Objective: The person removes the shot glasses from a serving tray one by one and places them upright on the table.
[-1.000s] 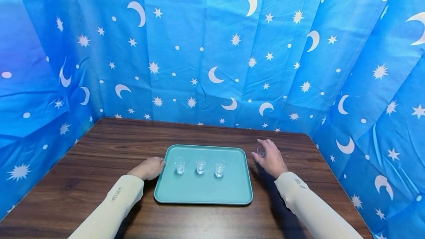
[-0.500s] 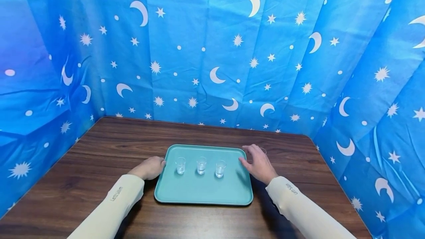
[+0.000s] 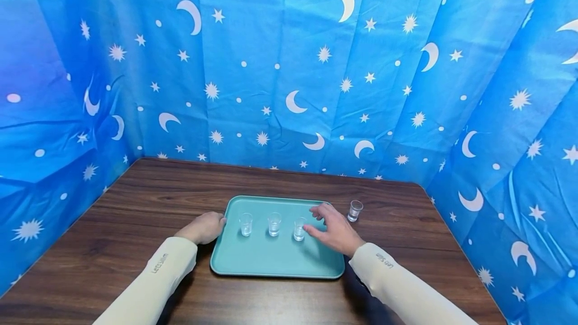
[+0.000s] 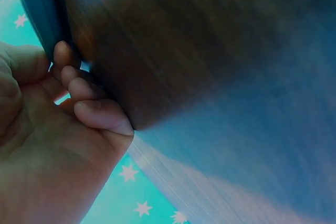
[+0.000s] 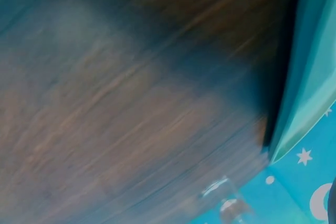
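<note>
A teal tray (image 3: 271,260) lies on the wooden table, and my left hand (image 3: 204,228) grips its left edge between thumb and curled fingers. The left wrist view shows the same hand (image 4: 68,108) pinching the tray's rim (image 4: 39,9). Three clear shot glasses stand upright in a row on the tray: a left glass (image 3: 246,225), a middle glass (image 3: 274,224) and a right glass (image 3: 298,233). My right hand (image 3: 334,230) hovers over the tray's right part, thumb and fingers spread apart, the thumb tip overlapping the right glass. Another shot glass (image 3: 355,210) stands off the tray.
The dark wood-grain table (image 3: 158,194) extends around the tray. A blue curtain (image 3: 253,114) with moons and stars encloses its back and sides. In the right wrist view, the tray's side (image 5: 310,77) and the off-tray shot glass (image 5: 231,205) appear.
My right hand has let go of the shot glass right of the tray and moved left over the tray to the right glass. My left hand keeps its grip on the tray.
</note>
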The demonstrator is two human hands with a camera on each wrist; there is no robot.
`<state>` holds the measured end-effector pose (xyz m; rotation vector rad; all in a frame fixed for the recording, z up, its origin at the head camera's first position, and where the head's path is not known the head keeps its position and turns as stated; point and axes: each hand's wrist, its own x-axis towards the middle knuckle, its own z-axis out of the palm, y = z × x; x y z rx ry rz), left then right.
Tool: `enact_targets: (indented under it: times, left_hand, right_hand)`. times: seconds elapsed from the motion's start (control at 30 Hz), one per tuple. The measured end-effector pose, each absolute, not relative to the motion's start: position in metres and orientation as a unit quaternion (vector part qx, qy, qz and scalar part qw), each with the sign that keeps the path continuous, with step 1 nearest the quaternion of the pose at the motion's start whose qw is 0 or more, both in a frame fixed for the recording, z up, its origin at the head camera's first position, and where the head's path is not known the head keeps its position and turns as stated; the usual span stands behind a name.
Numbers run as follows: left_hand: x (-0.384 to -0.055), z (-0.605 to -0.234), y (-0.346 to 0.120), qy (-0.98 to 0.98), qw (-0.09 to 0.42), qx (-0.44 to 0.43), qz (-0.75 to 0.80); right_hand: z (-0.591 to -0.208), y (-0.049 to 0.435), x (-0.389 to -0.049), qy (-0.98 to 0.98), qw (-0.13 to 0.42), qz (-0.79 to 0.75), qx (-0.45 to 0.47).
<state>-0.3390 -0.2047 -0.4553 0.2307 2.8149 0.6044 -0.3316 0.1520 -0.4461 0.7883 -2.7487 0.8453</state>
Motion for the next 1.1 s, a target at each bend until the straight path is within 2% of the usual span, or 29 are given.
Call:
enact_targets:
  times: [0.13, 0.47, 0.7, 1.1]
  left_hand:
    - [-0.339, -0.454, -0.204, 0.968, 0.125, 0.082, 0.203]
    - [-0.339, -0.453, -0.201, 0.966, 0.126, 0.086, 0.207]
    - [-0.341, -0.454, -0.201, 0.968, 0.125, 0.084, 0.200]
    - [-0.340, -0.456, -0.205, 0.968, 0.128, 0.084, 0.200]
  right_hand:
    - [-0.448, 0.145, -0.331, -0.921, 0.058, 0.268, 0.275]
    - [-0.446, 0.137, -0.331, -0.913, 0.070, 0.255, 0.310]
    - [-0.444, 0.137, -0.331, -0.920, 0.056, 0.253, 0.295]
    - [-0.440, 0.149, -0.331, -0.911, 0.099, 0.258, 0.306]
